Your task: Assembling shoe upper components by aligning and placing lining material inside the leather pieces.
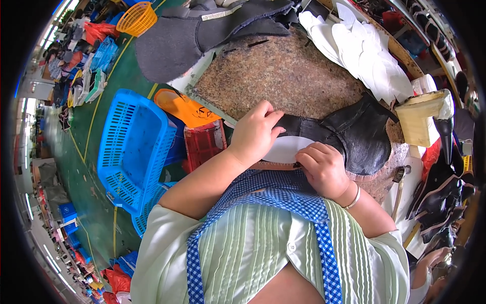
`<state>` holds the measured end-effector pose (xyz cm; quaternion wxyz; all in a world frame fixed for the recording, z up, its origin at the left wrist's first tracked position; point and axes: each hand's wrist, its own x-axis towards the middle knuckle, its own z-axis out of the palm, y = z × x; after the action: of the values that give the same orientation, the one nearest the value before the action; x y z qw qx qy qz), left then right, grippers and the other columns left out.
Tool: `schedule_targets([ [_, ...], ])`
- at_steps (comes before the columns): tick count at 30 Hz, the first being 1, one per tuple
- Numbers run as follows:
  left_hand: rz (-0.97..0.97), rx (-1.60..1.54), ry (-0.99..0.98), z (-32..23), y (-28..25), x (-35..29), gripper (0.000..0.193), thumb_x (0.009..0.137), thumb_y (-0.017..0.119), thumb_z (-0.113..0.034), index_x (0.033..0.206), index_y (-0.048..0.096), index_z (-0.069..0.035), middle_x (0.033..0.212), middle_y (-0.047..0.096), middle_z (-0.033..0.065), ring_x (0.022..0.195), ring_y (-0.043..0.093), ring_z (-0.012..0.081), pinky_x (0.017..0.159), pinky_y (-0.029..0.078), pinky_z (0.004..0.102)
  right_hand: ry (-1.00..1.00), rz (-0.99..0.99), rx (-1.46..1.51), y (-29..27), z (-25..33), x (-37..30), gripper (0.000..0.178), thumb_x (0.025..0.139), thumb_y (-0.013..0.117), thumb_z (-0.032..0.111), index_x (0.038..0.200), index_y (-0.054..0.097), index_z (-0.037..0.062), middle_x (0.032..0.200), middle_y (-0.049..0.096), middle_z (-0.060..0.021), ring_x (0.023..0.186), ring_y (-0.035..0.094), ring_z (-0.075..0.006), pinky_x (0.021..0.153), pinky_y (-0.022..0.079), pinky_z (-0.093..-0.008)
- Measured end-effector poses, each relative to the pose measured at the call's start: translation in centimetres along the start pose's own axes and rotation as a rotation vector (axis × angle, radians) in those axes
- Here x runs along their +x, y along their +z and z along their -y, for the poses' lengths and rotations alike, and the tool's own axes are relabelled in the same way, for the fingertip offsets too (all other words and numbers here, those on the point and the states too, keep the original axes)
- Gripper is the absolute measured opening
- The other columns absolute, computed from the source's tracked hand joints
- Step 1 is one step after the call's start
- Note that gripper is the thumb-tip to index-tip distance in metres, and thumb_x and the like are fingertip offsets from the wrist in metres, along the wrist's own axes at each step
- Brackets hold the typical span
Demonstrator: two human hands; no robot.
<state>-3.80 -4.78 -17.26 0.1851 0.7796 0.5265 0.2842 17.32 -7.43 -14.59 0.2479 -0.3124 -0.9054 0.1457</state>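
A black leather shoe upper (360,144) lies across the front of the worktop, its wide end to the right. Over its left part rests a smooth white oval insert (287,149), and a tan stitched edge shows just below that. My left hand (257,133) is closed at the upper's left end, thumb and fingertips pinching where the black leather and the insert meet. My right hand (324,168) has its fingers curled in and pressed together on the insert's lower right edge. What lies under the right fingertips is hidden.
Dark grey fabric pieces (167,50) and white insert pieces (359,53) lie along the back of the speckled worktop (258,76). At right stand a pale glue box (420,119) with a brush (444,134), and a hammer (402,172). Blue baskets (136,147) stand at left.
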Motion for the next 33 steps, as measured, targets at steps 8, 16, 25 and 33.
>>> schedule_targets([
  [8, 0.016, 0.197, 0.199, 0.4, -0.3, -0.3, 0.033, 0.079, 0.071, -0.017, 0.107, 0.066, -0.001, 0.097, 0.057, 0.0093, 0.086, 0.059, 0.0268, 0.076, 0.051, 0.0364, 0.016, -0.128, 0.012, 0.8, 0.1, -1.0, 0.032, 0.057, 0.070, 0.002, 0.089, 0.065, 0.0042, 0.087, 0.067, -0.0076, 0.081, 0.065, -0.0261, 0.069, 0.053, -0.0365],
  [16, 0.253, -0.019, 0.350, -2.7, -2.1, -2.3, 0.053, 0.074, 0.076, -0.032, 0.111, 0.061, 0.001, 0.116, 0.057, 0.0151, 0.110, 0.057, 0.0326, 0.097, 0.045, 0.0420, 0.160, -0.069, 0.021, 0.9, -0.2, 0.1, 0.016, 0.064, 0.066, 0.004, 0.079, 0.059, 0.0074, 0.071, 0.062, -0.0069, 0.069, 0.061, -0.0265, 0.063, 0.051, -0.0382],
  [25, -0.123, 0.517, 0.505, 0.4, -8.8, 3.1, 0.019, 0.081, 0.061, -0.016, 0.096, 0.072, -0.011, 0.118, 0.064, 0.0047, 0.123, 0.051, 0.0276, 0.104, 0.034, 0.0558, 0.394, -0.380, 0.520, -6.3, -1.7, 5.0, 0.026, 0.075, 0.079, 0.008, 0.098, 0.068, 0.0019, 0.088, 0.069, -0.0085, 0.081, 0.065, -0.0166, 0.075, 0.051, -0.0298],
  [33, 0.118, 0.183, 0.559, -1.4, -4.0, 2.2, 0.053, 0.075, 0.070, -0.025, 0.125, 0.059, -0.009, 0.137, 0.049, 0.0180, 0.129, 0.047, 0.0343, 0.103, 0.038, 0.0515, 0.275, -0.224, -0.401, -4.2, -19.6, 12.9, 0.018, 0.083, 0.064, 0.019, 0.085, 0.072, 0.0038, 0.087, 0.070, -0.0151, 0.082, 0.065, -0.0340, 0.077, 0.052, -0.0443],
])
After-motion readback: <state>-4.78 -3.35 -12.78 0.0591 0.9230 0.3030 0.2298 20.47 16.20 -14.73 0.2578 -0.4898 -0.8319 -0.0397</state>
